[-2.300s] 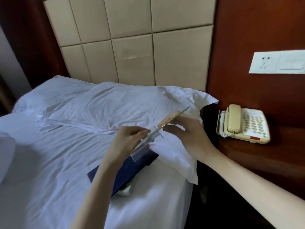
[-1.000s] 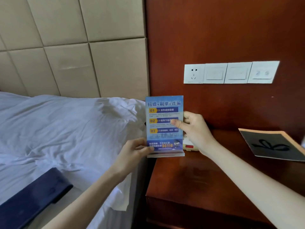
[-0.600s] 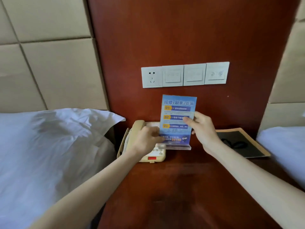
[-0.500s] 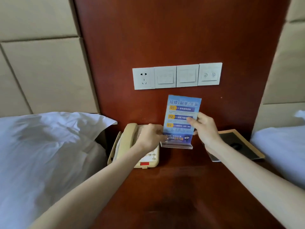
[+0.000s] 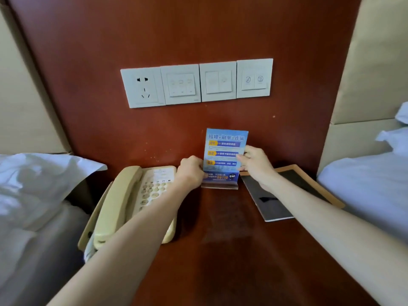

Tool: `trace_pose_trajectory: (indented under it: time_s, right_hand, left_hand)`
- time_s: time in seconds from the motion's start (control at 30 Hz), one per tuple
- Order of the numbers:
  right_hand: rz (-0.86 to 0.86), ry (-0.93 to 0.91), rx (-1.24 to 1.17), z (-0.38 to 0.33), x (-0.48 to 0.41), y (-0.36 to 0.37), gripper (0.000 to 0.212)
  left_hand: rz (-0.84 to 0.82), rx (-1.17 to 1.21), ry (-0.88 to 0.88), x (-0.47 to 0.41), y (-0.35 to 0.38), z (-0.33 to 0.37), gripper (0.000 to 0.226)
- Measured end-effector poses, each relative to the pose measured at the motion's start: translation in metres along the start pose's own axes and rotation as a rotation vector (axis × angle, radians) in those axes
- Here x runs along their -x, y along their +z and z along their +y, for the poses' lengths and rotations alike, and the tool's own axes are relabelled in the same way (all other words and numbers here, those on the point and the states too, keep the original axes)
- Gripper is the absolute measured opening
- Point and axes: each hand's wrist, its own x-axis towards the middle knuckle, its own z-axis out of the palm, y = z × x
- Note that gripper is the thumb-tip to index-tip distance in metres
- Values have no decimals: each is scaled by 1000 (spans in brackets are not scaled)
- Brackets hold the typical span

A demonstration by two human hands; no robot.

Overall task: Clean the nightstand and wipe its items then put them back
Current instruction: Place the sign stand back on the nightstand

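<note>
You are at the put-back step. The nightstand [image 5: 220,250] fills the lower middle of the frame. The blue sign [image 5: 224,155] in its clear stand is upright at the back of it, centre frame, just in front of the wood wall panel [image 5: 198,29]. Its base looks to be touching the top, though I cannot tell whether its weight is fully down.

Your left hand [image 5: 191,173] grips the sign's lower left edge, fingers curled round it. Your right hand [image 5: 256,165] pinches the right edge, thumb across the printed face.

As I judge it, the next move calls for settling the base flat and squaring it to the wall. Then loosen both grips together so the light stand does not tip.

White bedding [image 5: 39,186] lies at the left and right edges of the frame, with beige padded panels [image 5: 379,62] above. On the nightstand, a cream telephone [image 5: 123,206] sits left of the sign, under your left forearm. A dark booklet [image 5: 267,206] with a tan border lies to the right, partly under your right wrist. A row of white switches [image 5: 196,83] with a socket is on the panel, upper middle.
</note>
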Motion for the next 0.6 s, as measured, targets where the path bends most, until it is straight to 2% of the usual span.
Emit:
trace_pose_trajectory:
  time_s: [0.33, 0.6]
  right_hand:
    - [35, -63, 93, 14, -7, -2, 20]
    - [14, -11, 123, 15, -5, -5, 22]
  left_hand:
    - [-4, 108, -30, -15, 32, -9, 29]
    - [-48, 130, -48, -11, 32, -3, 30]
